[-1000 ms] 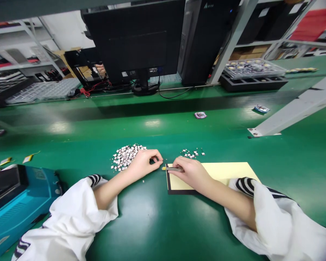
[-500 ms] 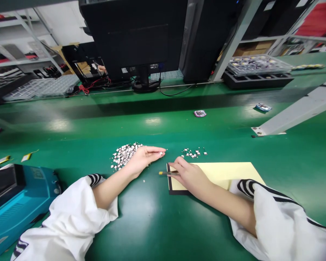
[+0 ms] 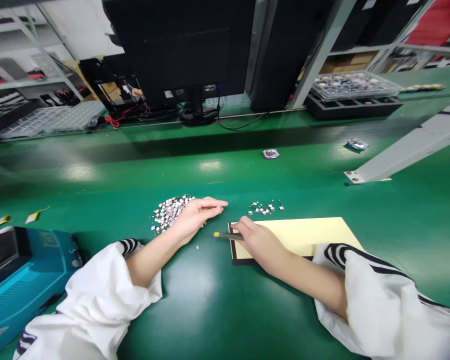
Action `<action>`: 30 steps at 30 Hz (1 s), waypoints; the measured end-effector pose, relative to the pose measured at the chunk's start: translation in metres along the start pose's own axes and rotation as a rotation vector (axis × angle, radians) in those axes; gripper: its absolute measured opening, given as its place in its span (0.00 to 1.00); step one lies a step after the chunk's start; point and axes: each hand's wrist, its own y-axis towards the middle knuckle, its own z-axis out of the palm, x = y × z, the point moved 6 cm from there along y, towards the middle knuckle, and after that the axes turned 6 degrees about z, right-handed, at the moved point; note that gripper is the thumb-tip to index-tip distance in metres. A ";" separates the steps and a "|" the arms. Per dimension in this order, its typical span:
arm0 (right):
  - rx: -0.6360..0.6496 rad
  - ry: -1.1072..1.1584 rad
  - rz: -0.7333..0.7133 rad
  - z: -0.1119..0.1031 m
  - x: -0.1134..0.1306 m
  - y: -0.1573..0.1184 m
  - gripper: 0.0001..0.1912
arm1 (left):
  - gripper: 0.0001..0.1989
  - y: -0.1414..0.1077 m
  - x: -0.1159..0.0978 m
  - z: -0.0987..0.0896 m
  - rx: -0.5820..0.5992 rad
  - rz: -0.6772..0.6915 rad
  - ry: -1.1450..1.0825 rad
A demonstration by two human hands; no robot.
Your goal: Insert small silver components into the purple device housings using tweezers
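Note:
My left hand [image 3: 197,216] reaches over the right side of a heap of small white-and-black parts [image 3: 169,212]. Its fingers are held together with the thumb below them; whatever sits between the tips is too small to make out. Between my right hand's [image 3: 260,241] closed fingers is a pair of grey tweezers [image 3: 228,236], its yellow end pointing left. That hand rests over the left end of a pale yellow sheet [image 3: 315,227] with a black border. Behind the sheet lies a loose group of similar small parts [image 3: 263,210]. One tiny white piece [image 3: 197,247] lies apart, below my left hand.
A turquoise machine [image 3: 41,270] stands at the left, with yellow pouch-like pieces [image 3: 32,217] behind it. A slanted white metal leg [image 3: 408,142] meets the green bench at right. At the back are a monitor [image 3: 187,50] and clear trays [image 3: 356,85].
The whole view has shifted slightly. The white piece seen at my left fingertips before no longer shows clearly. The tweezers have turned a little in my right hand.

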 end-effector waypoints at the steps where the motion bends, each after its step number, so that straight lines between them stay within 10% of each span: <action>1: -0.002 0.023 0.006 0.000 0.000 0.000 0.14 | 0.09 0.000 0.000 0.000 0.004 0.020 0.021; 19: -0.092 0.894 0.291 -0.016 -0.029 0.010 0.07 | 0.09 -0.023 -0.030 0.008 -0.209 0.703 0.746; 30: -0.271 1.399 0.224 -0.030 -0.014 -0.001 0.05 | 0.08 -0.043 -0.043 0.035 -0.242 0.961 0.717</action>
